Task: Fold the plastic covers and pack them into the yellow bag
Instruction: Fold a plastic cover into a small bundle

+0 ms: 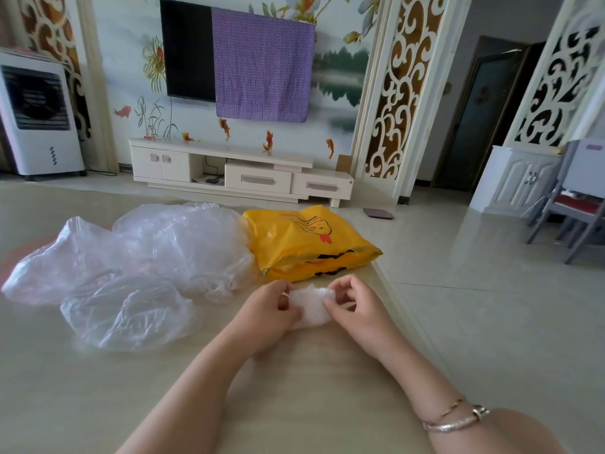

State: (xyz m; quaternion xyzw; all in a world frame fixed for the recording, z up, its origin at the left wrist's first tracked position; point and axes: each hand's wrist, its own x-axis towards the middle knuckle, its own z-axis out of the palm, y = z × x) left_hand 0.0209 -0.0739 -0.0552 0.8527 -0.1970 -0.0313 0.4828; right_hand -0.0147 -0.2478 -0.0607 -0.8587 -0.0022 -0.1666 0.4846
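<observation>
A: Left to right, go.

B: Far left of frame: white air cooler [37, 116] standing on the floor. Below it, left half of the table [98, 388]: loose pile of clear plastic covers [137, 267], crumpled and unfolded. Looks like three or so sheets, but they overlap and are see-through, so I can't give a firm count.

A: Upper middle?

B: TV [188, 49] on the wall, purple cloth [262, 65] draped over its right part. White TV cabinet [229, 172] under it.

A: Bag?

B: Yellow bag [311, 244] lying flat on the table, centre of frame, just right of the plastic pile and touching its edge. Red and black print on it. Near edge faces the hands.

A: Hands?

B: Both lower centre, just below the bag. Left hand [266, 306] and right hand [352, 304] each have fingers curled, pinching opposite ends of a small folded cover [311, 306], a bunched white wad resting on the table between them. The wad is near the bag, not touching it.

A: Right side?

B: Bracelets [456, 419] on the right wrist, lower right. A flat dark pad [378, 213] on the floor past the table edge. Grey chair [569, 204] with a red seat at the right edge of frame.
</observation>
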